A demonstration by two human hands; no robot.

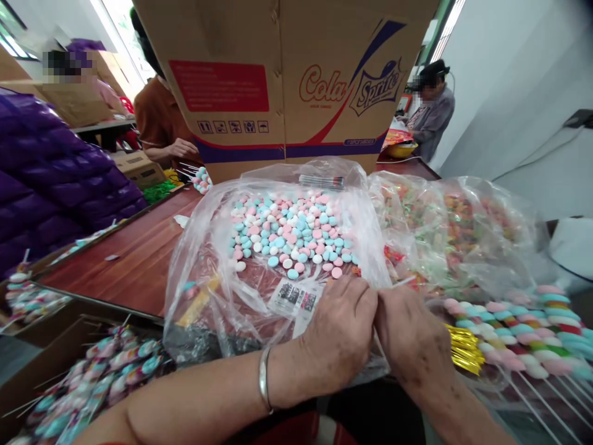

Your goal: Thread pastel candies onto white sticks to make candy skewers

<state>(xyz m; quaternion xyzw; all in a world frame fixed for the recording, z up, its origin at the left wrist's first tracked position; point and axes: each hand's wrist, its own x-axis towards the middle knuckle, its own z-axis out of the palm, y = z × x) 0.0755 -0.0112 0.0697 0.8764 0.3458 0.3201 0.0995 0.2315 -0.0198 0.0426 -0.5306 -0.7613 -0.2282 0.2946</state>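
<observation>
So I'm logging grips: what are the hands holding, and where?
Both hands, left and right, meet fingertip to fingertip at the near edge of the candy bag; what they pinch is hidden.

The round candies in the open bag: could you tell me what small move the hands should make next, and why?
Probably the right hand should reach forward for one round candy: both hands meet at the bag's near edge, the left hand closed, and the candies lie loose just beyond.

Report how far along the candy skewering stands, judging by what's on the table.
Done: finished candy skewers lie at the right, and wrapped ones fill the box at lower left. In hand: the left hand and right hand meet over the near edge of the open plastic bag; what they pinch is hidden. Left: many loose pastel candies remain in that bag, and a second bag of mixed sweets sits beside it.
</observation>
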